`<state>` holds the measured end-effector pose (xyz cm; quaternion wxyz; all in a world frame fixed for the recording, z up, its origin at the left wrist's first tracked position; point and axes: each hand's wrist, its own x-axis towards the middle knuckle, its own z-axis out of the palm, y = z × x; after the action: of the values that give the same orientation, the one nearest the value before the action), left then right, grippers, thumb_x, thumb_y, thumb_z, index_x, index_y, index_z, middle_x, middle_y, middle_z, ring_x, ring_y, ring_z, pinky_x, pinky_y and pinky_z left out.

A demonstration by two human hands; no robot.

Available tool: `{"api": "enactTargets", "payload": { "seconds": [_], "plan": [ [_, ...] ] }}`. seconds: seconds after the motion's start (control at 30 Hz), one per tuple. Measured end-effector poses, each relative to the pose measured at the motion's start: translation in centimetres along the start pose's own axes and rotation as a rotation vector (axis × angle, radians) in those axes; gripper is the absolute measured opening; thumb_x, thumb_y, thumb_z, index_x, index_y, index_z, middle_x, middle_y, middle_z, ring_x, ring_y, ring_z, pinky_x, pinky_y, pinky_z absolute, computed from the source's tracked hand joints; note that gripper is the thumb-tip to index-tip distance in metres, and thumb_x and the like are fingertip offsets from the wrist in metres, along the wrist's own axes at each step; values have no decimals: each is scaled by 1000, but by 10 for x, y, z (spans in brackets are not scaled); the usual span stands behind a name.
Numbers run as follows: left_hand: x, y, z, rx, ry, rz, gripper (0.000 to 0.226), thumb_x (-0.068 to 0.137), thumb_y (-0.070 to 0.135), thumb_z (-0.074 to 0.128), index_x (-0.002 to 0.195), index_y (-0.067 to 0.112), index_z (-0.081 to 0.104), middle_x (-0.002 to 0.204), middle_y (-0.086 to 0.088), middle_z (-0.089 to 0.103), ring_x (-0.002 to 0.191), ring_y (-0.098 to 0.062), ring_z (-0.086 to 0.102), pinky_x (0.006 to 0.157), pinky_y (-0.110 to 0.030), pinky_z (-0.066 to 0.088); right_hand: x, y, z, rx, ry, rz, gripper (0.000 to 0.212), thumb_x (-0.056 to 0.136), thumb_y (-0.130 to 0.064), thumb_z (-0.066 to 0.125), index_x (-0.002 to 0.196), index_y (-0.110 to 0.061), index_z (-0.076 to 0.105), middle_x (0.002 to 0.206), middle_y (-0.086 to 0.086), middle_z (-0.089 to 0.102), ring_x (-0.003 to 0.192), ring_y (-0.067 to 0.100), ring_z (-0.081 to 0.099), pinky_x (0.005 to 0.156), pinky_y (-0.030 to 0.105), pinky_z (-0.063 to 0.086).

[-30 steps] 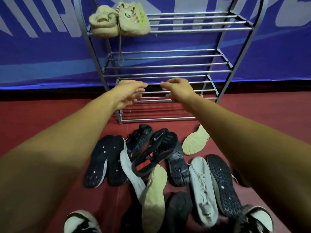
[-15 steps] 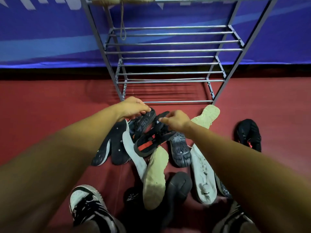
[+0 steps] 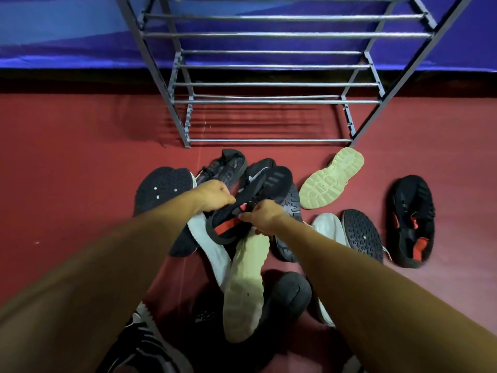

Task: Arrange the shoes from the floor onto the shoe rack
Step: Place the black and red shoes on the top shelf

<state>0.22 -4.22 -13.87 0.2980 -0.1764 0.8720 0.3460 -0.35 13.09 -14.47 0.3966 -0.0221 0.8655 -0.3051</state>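
The fingers [image 3: 229,200] of the left hand [image 3: 215,196] are curled round the near edge of a black sandal [image 3: 270,183], and the right hand [image 3: 265,218] pinches the same sandal from the other side, thumb and fingertips pressed together on its strap just beside a red patch of lining. The sandal sits tilted on top of the shoe pile, toe end pointing up toward the shoe rack [image 3: 269,141]; whether it is lifted clear of the shoes under it cannot be told.

The pile lies on a dull red floor [image 3: 67,170] just in front of the rack. Under and around the sandal are a black sneaker [image 3: 227,164], a black shoe turned sole up [image 3: 161,189] on the left, a white shoe [image 3: 212,247] and a long cream sole [image 3: 246,281] pointing back toward the person. To the right, a cream shoe lying sole up [image 3: 330,179] rests near the rack's front foot, then a white sneaker [image 3: 328,227] touching a dark studded sole [image 3: 361,232], and set a little apart a second black sandal with red lining [image 3: 411,222] (it looks like the mate of the held one).

The rack is grey metal, its shelves made of thin bars, and it throws striped shadows on the floor beneath. Behind it runs a dark strip [image 3: 67,79] along the floor's edge, and above that a blue wall covering [image 3: 67,30] with paler bands.
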Motion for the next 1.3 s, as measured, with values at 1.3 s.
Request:
{"api": "enactTargets", "payload": {
  "seconds": [1.3],
  "plan": [
    [-176,147,-84,-718,79,25,33,91,-10,37,91,20,53,58,-2,34,51,-11,29,53,-24,39,-187,-93,-176,23,508,-405,12,80,-15,76,87,-17,66,97,6,72,92,25,65,86,37,54]
  ]
}}
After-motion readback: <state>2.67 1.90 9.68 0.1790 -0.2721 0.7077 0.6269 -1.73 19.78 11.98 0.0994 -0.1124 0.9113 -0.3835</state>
